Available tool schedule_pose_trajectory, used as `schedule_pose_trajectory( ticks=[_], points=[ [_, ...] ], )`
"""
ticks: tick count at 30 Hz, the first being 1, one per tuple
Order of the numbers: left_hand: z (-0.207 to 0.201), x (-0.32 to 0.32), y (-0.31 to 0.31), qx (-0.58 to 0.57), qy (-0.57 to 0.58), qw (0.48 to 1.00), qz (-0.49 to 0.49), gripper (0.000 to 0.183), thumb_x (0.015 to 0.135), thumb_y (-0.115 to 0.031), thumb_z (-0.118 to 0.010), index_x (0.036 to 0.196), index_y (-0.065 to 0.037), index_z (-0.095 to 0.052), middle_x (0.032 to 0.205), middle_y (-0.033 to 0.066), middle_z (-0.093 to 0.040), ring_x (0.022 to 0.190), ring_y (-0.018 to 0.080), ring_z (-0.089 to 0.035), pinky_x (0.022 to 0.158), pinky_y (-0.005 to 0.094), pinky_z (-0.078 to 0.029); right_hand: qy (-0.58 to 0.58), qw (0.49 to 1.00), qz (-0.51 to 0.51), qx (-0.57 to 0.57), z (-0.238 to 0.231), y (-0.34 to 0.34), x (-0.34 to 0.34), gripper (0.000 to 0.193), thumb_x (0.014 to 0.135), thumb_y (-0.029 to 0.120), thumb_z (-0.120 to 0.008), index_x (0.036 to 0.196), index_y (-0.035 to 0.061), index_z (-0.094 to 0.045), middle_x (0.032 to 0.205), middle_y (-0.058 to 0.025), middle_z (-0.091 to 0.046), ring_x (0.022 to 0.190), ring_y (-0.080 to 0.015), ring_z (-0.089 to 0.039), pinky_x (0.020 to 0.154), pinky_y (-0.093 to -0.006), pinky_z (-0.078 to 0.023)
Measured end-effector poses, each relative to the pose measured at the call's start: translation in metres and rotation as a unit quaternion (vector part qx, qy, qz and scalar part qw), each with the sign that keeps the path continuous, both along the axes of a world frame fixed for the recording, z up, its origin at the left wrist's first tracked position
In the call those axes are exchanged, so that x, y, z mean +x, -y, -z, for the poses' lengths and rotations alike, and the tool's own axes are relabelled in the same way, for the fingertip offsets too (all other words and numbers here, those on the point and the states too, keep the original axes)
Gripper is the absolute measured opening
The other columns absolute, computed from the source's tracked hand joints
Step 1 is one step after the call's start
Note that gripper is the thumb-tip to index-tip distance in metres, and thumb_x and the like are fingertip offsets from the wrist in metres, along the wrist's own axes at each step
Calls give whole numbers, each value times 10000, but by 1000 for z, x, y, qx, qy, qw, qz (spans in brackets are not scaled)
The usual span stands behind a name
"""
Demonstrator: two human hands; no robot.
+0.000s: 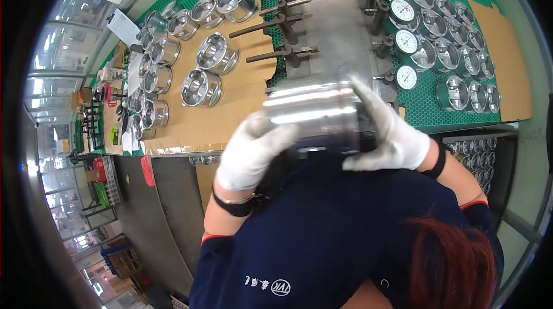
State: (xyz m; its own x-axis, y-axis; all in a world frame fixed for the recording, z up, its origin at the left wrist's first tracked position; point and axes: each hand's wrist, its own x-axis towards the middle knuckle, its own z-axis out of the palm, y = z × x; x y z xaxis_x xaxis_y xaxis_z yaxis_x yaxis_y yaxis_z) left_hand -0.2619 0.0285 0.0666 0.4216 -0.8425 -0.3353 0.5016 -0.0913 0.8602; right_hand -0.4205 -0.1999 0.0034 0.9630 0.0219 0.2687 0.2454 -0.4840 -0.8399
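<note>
A shiny metal piston (314, 114), blurred by motion, lies sideways between my hands, just in front of my chest. My left hand (253, 149), in a white glove, is closed on its left end with the fingers bent along the lower side. Around its right end curves my right hand (393, 135), also white-gloved, with fingers on top and thumb below. Just beyond the piston is a grey metal plate (337, 27), flanked by dark posts with clamped rods (291, 29) on the left and dial gauges (407, 42) on the right.
Several pistons stand on brown cardboard (242, 96) at left. More pistons (447, 54) stand in rows on a green mat (415, 99) at right, beside a cardboard sheet (510, 61). Below the table at right, a rack (477, 159) holds small round metal parts.
</note>
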Motion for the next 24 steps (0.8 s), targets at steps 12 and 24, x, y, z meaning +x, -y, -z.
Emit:
schedule_pose_trajectory(
  ticks=[12,24],
  points=[
    [75,6,55,52,652,751,85,806,765,-119,-824,1459,-23,-426,1290,220,-606,1119,378,-632,952,418,-522,2,976,146,-159,20,16,27,1003,645,209,-875,1500,43,-378,1287,-232,-545,1145,-417,-556,968,-464,-488],
    [105,8,97,-7,688,725,32,923,668,-218,-909,1437,-25,-436,1355,258,-532,1208,449,-553,1011,493,-490,-340,887,168,265,49,18,-18,895,900,64,-705,1608,2,-161,1126,-157,-649,880,-204,-711,736,-305,-606]
  ],
)
